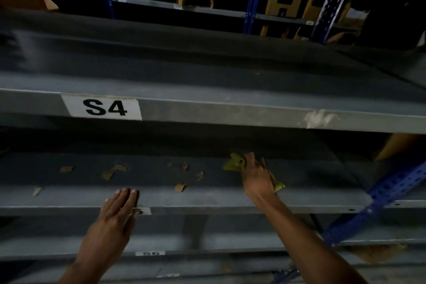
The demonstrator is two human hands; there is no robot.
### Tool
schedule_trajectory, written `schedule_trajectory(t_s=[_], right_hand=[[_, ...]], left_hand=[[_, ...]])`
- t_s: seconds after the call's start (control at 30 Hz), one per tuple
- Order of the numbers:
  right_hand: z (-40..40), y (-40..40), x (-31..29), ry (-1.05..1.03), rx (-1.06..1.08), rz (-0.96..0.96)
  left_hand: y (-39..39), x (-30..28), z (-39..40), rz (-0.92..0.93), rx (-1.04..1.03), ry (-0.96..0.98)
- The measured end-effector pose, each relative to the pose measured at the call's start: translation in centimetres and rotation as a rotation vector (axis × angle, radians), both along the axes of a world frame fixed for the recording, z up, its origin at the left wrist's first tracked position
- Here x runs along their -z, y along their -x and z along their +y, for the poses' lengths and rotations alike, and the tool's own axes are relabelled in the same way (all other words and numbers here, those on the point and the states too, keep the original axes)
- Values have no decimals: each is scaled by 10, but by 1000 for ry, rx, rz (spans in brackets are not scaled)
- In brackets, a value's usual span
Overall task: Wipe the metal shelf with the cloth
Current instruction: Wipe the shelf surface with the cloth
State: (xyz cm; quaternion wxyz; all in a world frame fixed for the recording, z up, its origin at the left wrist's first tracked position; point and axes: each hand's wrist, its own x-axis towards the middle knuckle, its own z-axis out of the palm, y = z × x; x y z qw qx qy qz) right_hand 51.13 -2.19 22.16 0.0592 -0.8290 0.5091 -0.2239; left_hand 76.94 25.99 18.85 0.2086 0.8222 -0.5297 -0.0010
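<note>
Dim storeroom racking. Lower centre: left hand [118,211], flat, fingers together, on the metal shelf [207,200] lip, likely for bracing. Centre right: right hand [255,176] bunches the cloth [234,163] against the deck, reaching toward debris scraps [179,187]. Above: S4 label [102,108].

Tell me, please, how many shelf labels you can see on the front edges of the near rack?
3: the S4 label on the upper edge, a label partly hidden by the left hand, and the blurry S6 label below. Others may lie out of view.
</note>
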Motion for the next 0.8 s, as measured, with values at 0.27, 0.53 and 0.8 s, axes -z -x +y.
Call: schedule_trajectory(t_s=[0.27, 0.53, 0.8], right_hand=[[-4, 3, 1, -139, -470, 502], [41, -3, 10, -116, -624, 373], [21, -34, -6, -228, -498, 381]], left_hand=[[3, -4, 1, 4, 7, -44], [3, -6, 2, -56, 22, -15], [0, -7, 4, -49, 27, -49]])
